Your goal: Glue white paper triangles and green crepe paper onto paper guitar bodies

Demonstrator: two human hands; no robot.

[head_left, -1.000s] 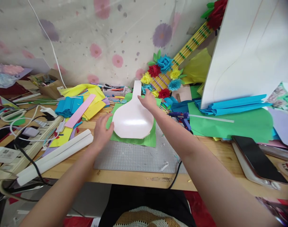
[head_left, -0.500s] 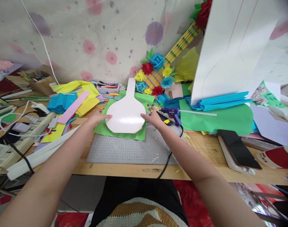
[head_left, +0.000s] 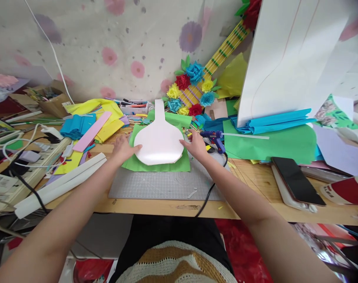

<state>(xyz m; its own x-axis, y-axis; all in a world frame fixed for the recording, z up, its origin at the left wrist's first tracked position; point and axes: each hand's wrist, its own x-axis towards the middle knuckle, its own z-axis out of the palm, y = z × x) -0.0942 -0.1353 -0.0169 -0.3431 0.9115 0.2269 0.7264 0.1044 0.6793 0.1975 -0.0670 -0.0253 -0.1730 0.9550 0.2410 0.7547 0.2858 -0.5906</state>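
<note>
A white board cutout (head_left: 159,145), shaped like a guitar with a round body and straight neck, lies on a sheet of green paper (head_left: 170,168). My left hand (head_left: 122,148) is at its left side, fingers spread, with the thumb touching the edge of the body. On the opposite side, my right hand (head_left: 196,144) rests its thumb on the right edge, the other fingers stretched outward. Beneath the green paper is a grey cutting mat (head_left: 149,188).
A blue glue gun (head_left: 216,137) with a glue stick lies just right of my right hand, its black cord (head_left: 209,196) crossing the mat. A flower-decorated paper guitar (head_left: 193,94) leans behind. Rightward are a large white board (head_left: 282,70), a phone (head_left: 296,182) and a cup (head_left: 345,190).
The cutout has shifted slightly right and turned a little, its neck tipping left. The green paper beneath has turned too. Both hands remain at its sides, the left one's fingers more visibly spread.
</note>
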